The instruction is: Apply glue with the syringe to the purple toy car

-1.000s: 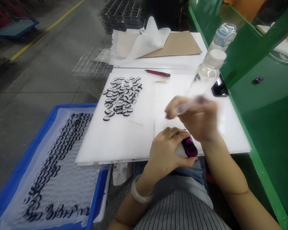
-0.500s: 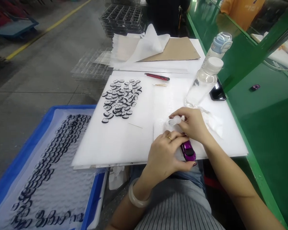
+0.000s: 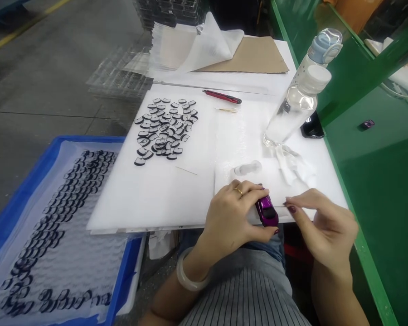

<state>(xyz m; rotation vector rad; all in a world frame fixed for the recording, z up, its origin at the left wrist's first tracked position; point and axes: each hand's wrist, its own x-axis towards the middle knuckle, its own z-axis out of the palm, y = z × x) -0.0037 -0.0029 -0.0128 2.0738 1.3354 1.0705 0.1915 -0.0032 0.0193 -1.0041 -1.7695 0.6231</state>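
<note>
My left hand (image 3: 236, 217) grips a shiny purple toy car (image 3: 267, 211) at the near edge of the white foam board (image 3: 163, 194). My right hand (image 3: 321, 224) is just to the car's right, fingers pinched together near the board's edge; what they hold, if anything, is too small to make out. A small clear capped vial (image 3: 247, 169) lies on the board beyond my left hand. A crumpled white wipe (image 3: 294, 166) lies beside it.
Several small black-and-white windshield-shaped pieces (image 3: 163, 129) lie in a pile on the board's far left. A blue tray (image 3: 54, 226) with many more sits at my left. Two clear bottles (image 3: 297, 106), a red cutter (image 3: 223, 96), toothpicks (image 3: 227, 110), a phone (image 3: 312, 129) and a green bench (image 3: 377, 149) stand beyond.
My right hand brought the small vial down, left it lying on the board, then drew back toward me to the right of the car. My left hand stayed on the car.
</note>
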